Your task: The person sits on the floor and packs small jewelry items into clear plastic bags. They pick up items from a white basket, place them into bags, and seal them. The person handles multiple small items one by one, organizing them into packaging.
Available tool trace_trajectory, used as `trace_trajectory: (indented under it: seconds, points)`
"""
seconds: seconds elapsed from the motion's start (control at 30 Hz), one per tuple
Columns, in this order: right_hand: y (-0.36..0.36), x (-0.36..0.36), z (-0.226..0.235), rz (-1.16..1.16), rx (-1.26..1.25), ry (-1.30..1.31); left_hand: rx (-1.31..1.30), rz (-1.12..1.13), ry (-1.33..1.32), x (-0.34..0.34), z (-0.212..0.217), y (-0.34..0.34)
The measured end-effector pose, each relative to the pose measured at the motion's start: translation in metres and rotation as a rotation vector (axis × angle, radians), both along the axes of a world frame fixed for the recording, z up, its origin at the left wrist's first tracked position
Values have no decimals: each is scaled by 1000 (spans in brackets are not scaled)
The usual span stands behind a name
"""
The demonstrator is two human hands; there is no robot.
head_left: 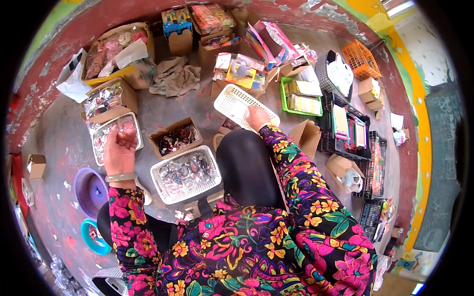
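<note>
Left hand overlies a loaded basket (ten o'clock), right hand an oblong basket (twelve), both presumably placed within reach; neither grip is discernible.

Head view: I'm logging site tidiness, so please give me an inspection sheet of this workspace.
Surface: grey floor with reddish marks.
Job's things: left white basket and middle white basket, both holding small items; right white basket, mostly bare inside.
Clutter: cardboard box of small dark pieces; purple basin; turquoise basin; orange crate.
Hands: left hand over the left white basket, grip unclear; right hand at the right white basket's right end, grip partly hidden.
Cables: nothing seen.
Surroundings: red wall, paint peeling; dark green board at right.
</note>
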State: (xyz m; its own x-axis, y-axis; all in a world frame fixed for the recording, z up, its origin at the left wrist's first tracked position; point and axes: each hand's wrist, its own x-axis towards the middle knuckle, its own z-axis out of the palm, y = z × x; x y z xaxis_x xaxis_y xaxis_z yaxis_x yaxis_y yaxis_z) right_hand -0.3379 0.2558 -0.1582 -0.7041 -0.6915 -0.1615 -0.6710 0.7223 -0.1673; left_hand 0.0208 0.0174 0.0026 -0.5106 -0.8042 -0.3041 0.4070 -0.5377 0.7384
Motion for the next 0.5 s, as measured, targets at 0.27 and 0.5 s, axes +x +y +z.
trace_trajectory:
  seconds: [0.27, 0.5]
  points:
    - [-14, 10, -2, -21, 49, 32, -9, -48, -50, -6, 12, 10]
    - [-15, 11, 3, -92, 31, 112, -10, -71, -71, -5, 16, 13]
